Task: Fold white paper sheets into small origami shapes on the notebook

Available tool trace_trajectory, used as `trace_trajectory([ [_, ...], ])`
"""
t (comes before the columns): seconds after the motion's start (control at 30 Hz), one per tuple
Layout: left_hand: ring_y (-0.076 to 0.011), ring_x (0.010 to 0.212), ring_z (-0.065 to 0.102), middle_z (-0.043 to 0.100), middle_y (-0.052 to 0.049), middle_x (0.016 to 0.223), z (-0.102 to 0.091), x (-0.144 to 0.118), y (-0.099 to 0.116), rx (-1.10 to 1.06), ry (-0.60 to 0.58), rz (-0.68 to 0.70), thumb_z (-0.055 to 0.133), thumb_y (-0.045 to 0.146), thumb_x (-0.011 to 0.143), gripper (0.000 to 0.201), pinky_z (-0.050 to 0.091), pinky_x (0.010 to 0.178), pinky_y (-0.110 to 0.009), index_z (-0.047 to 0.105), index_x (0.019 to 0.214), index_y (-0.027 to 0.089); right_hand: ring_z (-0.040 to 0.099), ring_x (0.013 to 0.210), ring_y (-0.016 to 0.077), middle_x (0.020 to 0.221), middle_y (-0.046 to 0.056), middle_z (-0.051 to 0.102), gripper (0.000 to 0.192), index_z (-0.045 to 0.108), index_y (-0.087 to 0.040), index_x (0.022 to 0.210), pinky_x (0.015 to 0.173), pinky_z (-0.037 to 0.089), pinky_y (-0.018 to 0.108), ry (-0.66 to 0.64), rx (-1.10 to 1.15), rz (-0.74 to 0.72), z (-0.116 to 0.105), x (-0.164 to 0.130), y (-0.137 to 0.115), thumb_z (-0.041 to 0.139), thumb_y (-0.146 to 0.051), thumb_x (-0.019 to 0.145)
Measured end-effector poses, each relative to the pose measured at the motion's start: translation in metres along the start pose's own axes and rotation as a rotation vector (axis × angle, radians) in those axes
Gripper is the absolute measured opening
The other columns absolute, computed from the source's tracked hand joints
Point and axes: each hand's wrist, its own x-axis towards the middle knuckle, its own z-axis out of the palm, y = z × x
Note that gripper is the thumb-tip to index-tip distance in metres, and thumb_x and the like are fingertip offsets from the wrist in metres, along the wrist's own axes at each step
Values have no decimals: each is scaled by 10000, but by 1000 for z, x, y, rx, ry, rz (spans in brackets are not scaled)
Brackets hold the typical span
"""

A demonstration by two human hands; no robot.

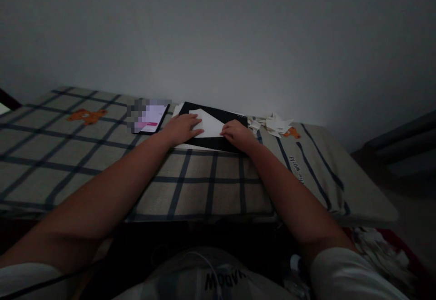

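A white sheet of paper, folded to a point at its far end, lies on a black board at the far side of the checked cloth. My left hand lies flat on the paper's left part, fingers spread over it. My right hand presses on the paper's right edge with bent fingers. Both forearms reach forward across the cloth.
A phone with a lit screen lies left of the board. A heap of several folded white paper pieces sits to the right. The checked cloth with bear prints covers the surface against a plain wall. Clutter lies on the floor at lower right.
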Motion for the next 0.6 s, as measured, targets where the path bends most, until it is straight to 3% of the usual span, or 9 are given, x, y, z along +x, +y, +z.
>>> trace_trajectory([
  [0.1,-250,1322,436,464,-79,1466,-4,-1,2,2,19,-2,368,614,922,628,327,1069,-343,522,1367,199,530,1026,224,1023,108,675,248,751,-159,940,919,415,373,-7,-9,-2,-1,0,-1,515,-110,881],
  [0.33,-248,1317,442,487,-73,1445,-3,0,5,1,34,-17,256,625,947,638,311,1075,-369,549,1339,216,520,1041,228,1043,111,671,254,742,-154,963,931,414,374,-17,-11,-4,-2,0,-3,512,-91,873],
  [0.6,-289,1355,375,429,-82,1488,0,0,7,-6,21,-69,410,689,867,693,287,1089,-434,500,1373,225,540,1025,233,1031,116,679,234,747,-156,951,913,420,394,3,47,-42,1,-1,2,544,-97,851],
])
